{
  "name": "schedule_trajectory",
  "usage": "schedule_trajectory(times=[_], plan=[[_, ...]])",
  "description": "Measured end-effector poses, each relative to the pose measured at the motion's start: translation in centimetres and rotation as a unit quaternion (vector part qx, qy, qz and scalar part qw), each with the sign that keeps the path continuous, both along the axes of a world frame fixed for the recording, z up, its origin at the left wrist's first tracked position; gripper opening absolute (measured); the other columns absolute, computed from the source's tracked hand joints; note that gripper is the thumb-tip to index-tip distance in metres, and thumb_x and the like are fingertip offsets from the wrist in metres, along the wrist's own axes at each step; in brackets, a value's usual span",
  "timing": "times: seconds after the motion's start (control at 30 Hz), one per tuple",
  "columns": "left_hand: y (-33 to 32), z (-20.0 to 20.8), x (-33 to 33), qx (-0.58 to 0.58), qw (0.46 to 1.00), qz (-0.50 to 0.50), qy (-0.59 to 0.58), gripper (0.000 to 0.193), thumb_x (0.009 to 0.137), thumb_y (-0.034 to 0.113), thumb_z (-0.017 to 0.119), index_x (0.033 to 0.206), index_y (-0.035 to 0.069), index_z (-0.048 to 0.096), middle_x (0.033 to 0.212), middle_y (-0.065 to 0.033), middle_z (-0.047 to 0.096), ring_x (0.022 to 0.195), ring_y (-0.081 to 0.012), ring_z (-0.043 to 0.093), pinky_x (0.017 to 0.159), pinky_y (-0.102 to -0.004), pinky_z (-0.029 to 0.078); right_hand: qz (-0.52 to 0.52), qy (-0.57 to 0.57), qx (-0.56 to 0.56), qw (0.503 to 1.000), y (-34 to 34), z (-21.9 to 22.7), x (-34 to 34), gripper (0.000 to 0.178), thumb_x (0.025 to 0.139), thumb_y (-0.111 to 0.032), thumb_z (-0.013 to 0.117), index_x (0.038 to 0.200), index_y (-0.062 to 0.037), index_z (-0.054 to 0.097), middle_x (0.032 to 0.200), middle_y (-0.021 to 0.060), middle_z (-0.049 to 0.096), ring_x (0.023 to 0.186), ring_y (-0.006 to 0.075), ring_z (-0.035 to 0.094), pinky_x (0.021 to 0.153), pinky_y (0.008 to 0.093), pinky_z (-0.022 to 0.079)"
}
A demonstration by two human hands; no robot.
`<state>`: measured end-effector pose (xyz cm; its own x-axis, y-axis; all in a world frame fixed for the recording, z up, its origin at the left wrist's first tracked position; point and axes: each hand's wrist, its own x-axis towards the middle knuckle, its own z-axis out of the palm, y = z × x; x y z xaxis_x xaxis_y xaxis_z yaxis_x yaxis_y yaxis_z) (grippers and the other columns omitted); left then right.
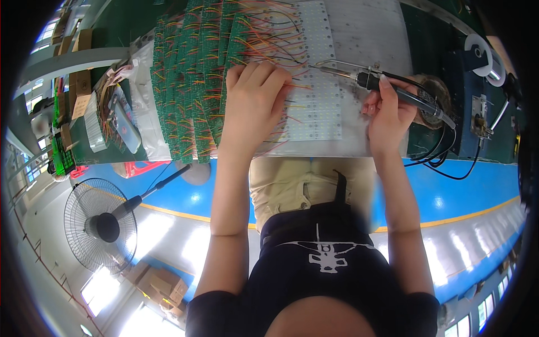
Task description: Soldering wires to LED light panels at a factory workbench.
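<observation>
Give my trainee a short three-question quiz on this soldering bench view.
1. True or false: the right hand holds a soldering iron.
2. The left hand rests on: A) the floor fan, B) the white LED board beside the green circuit boards, C) a cardboard box.
3. What colour is the floor stripe beside the blue strip?

Key: 1 true; 2 B; 3 yellow.
</observation>
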<state>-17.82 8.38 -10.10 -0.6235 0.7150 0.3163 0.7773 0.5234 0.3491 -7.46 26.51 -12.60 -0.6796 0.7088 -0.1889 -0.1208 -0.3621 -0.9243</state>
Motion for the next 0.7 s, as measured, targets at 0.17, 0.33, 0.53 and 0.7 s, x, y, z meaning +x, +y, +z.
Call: schedule_trajectory(times=[0.17, 0.33, 0.53, 0.7], plan=[[0.5, -0.2, 0.6, 0.02, 1.0, 0.017, 0.001, 0.016, 0.072, 0.012, 0.069, 0.085, 0.011, 0.059, 0.078, -0.0021, 0.057, 0.076, -0.023, 0.054, 0.077, -0.0371, 0.034, 0.001, 0.012, -0.003, 1.0, 0.1, -0.2, 0.0, 0.015, 0.086, -0.008, 0.061, 0.09, 0.0001, 0.049, 0.06, 0.0062, 0.055, 0.047, 0.0089, 0.048, 0.045, 0.0216, 0.042], [0.7, -0.6, 0.8, 0.027, 0.999, 0.029, 0.009, 0.017, 0.073, 0.017, 0.07, 0.084, 0.012, 0.059, 0.078, -0.0014, 0.057, 0.074, -0.0223, 0.053, 0.08, -0.037, 0.032, -0.003, 0.013, 0.005, 1.0, 0.1, -0.2, -0.1, 0.015, 0.086, -0.007, 0.06, 0.089, 0.0001, 0.048, 0.06, 0.0063, 0.054, 0.046, 0.0091, 0.049, 0.044, 0.0218, 0.041], [0.6, -1.4, 0.8, 0.04, 0.999, 0.025, -0.003, 0.014, 0.076, 0.013, 0.068, 0.086, 0.011, 0.058, 0.079, -0.0027, 0.057, 0.074, -0.0227, 0.053, 0.08, -0.0366, 0.032, -0.002, 0.014, 0.012, 1.0, 0.1, -0.4, -0.1, 0.014, 0.086, -0.007, 0.06, 0.089, 0.0002, 0.048, 0.06, 0.007, 0.055, 0.046, 0.0091, 0.049, 0.044, 0.0218, 0.042], [0.4, -1.8, 0.9, 0.077, 0.995, 0.06, -0.018, 0.012, 0.079, 0.006, 0.06, 0.089, 0.008, 0.055, 0.08, -0.005, 0.056, 0.074, -0.0239, 0.053, 0.08, -0.0368, 0.031, 0.003, 0.013, 0.019, 1.0, 0.0, -0.2, -0.2, 0.014, 0.086, -0.007, 0.06, 0.089, 0.0002, 0.048, 0.059, 0.0074, 0.055, 0.045, 0.0092, 0.048, 0.044, 0.0219, 0.041]])
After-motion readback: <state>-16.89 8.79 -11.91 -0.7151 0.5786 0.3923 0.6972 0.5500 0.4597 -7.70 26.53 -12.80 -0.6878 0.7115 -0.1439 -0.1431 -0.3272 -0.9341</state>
